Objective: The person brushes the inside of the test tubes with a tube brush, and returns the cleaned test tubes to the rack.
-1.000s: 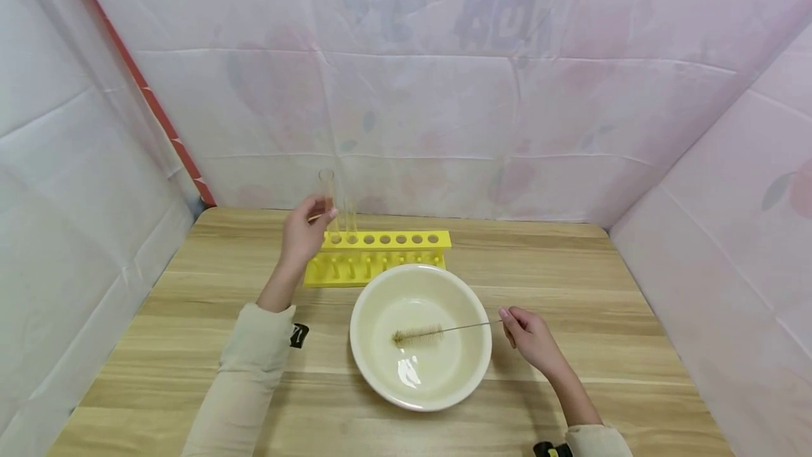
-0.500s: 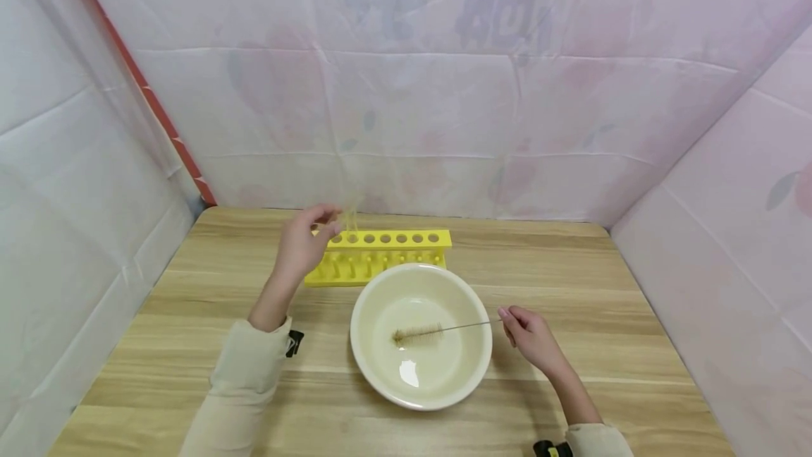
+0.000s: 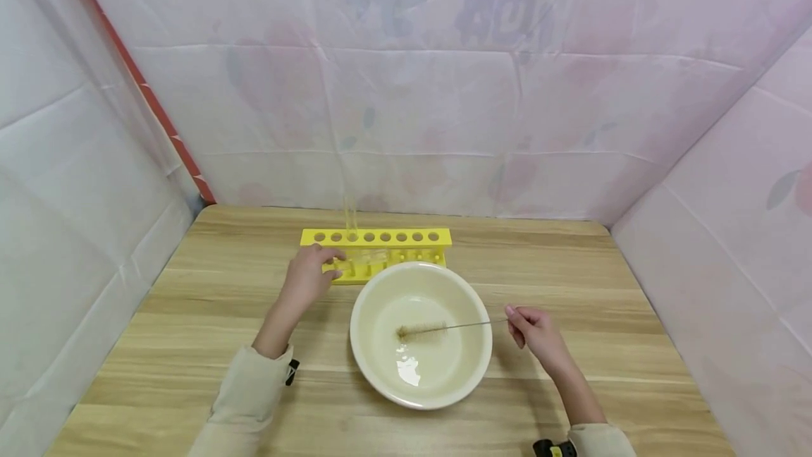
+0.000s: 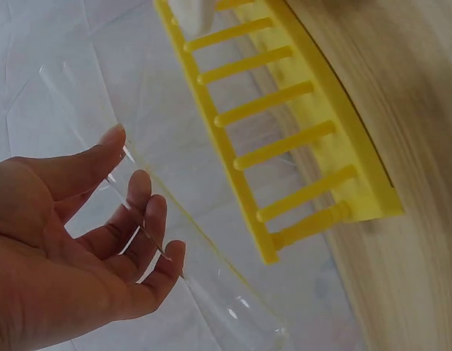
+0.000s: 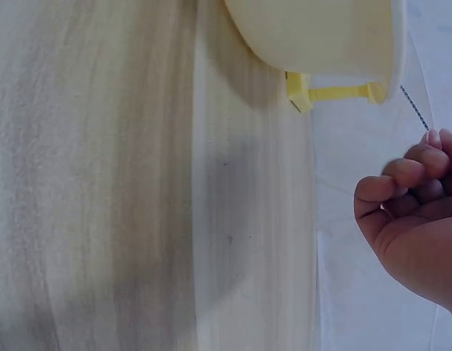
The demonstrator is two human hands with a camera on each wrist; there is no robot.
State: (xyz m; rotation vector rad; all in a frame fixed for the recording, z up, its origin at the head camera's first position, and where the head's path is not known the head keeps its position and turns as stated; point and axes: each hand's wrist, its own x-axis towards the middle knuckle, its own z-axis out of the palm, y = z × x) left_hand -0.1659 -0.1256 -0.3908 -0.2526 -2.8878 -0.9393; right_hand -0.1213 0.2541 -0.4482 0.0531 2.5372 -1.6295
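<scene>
In the head view my left hand (image 3: pixel 306 277) is in front of the yellow test tube rack (image 3: pixel 444 239). It pinches a clear glass test tube (image 3: pixel 373 257), which lies tilted sideways across the front of the rack. The left wrist view shows thumb and fingertips along the glass tube (image 4: pixel 237 303), apart from the rack's pegs. To the right, my right hand (image 3: pixel 539 338) pinches the wire handle of a test tube brush (image 3: pixel 423 331). Its bristles are over the inside of the cream basin (image 3: pixel 378 369); whether they touch the bottom, I cannot tell.
Another clear test tube (image 3: pixel 351 220) stands upright in the rack's third hole from the left. The basin stands close before the rack, covering part of its base. Patterned white cloth (image 3: pixel 406 104) hangs behind the wooden table (image 3: pixel 526 252) and at its sides.
My left hand has lifted the test tube out of the rack, brought it down toward me and tipped it from upright to sideways. The right hand and brush have shifted only slightly right.
</scene>
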